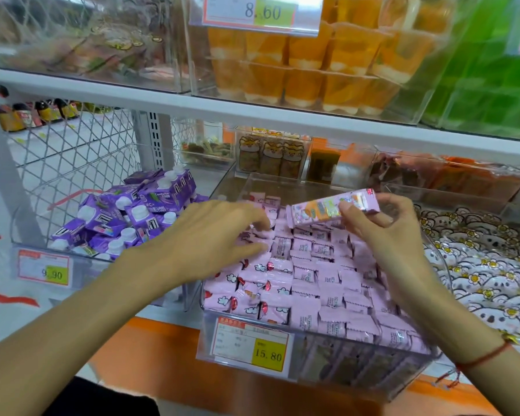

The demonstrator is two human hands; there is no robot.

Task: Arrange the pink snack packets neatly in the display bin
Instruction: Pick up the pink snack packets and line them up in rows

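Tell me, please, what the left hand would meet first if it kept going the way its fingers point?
Probably the pink packets in the bin; the left hand already reaches their far-left rows, though depth is unclear.

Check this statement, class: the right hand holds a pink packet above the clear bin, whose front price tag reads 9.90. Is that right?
Only the price is wrong. The head view shows the clear bin's front price tag reads 15.80. The right hand does hold a pink packet above it.

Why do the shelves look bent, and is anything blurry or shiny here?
Head view: the wide lens bows the white shelf and stretches the edges; the top corners are soft, the orange cups hazy behind glare on clear plastic; the right hand and its pink packet look slightly smeared; light is even, shadows faint.
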